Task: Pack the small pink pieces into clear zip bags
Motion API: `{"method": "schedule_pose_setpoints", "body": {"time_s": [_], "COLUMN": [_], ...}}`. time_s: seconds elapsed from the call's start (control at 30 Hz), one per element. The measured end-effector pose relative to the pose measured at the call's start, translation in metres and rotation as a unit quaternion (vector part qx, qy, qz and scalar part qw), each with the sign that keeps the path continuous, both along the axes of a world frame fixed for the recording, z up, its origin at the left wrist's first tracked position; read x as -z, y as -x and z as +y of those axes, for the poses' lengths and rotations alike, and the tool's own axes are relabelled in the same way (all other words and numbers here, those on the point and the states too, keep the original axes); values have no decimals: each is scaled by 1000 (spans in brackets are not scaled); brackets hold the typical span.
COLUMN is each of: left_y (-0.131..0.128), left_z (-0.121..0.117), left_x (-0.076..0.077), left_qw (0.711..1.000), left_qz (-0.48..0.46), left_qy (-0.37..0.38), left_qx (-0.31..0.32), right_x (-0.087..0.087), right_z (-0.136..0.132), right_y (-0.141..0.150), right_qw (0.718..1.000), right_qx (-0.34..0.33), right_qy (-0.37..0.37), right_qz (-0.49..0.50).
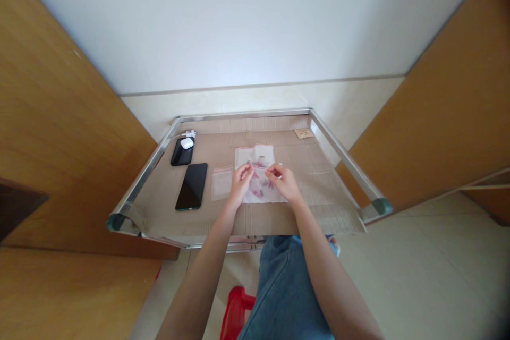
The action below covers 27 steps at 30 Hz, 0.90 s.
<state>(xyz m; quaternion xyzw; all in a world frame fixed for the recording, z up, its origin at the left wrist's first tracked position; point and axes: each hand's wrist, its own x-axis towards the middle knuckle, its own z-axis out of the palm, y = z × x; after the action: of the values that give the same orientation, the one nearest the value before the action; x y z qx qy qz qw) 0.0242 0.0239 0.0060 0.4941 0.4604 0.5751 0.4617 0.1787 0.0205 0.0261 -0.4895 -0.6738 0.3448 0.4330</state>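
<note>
My left grip (241,185) and right grip (284,183) are both pinched almost closed on the red-lined edge of a clear zip bag (255,155), which lies at twelve o'clock on the cardboard sheet (319,207), holding pink pieces (258,191).

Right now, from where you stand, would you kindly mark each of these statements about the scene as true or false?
1. Both hands are at the clear plastic bag of pink pieces. True: the left hand and the right hand are both on the clear plastic bag of pink pieces.
2. The right hand holds a phone. False: the phone lies on the cardboard, left of the left hand.
3. A smaller clear bag lies between that phone and the left hand. True.
4. The white earbud case rests directly on the cardboard. False: it sits on a black device.
5. A small brown card lies at the far right corner of the cardboard. True.
</note>
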Motion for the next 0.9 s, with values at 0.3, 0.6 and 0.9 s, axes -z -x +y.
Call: {"method": "schedule_pose_setpoints", "body": {"time_s": [0.3, 0.6, 0.9], "left_y": [0, 2, 3], "left_z": [-1, 2, 0], "left_x": [0, 5, 4], "left_qw": [1000, 998, 997], "left_qz": [9, 44, 58], "left_qy": [-21, -29, -44], "left_qx": [18, 23, 40], "right_x": [2, 2, 11], "right_z": [1, 1, 0], "right_y": [2, 5, 8], "right_qw": [1000, 999, 999], "right_qx": [-7, 1, 13], "right_qy": [-16, -32, -32], "right_qz": [-12, -13, -25]}}
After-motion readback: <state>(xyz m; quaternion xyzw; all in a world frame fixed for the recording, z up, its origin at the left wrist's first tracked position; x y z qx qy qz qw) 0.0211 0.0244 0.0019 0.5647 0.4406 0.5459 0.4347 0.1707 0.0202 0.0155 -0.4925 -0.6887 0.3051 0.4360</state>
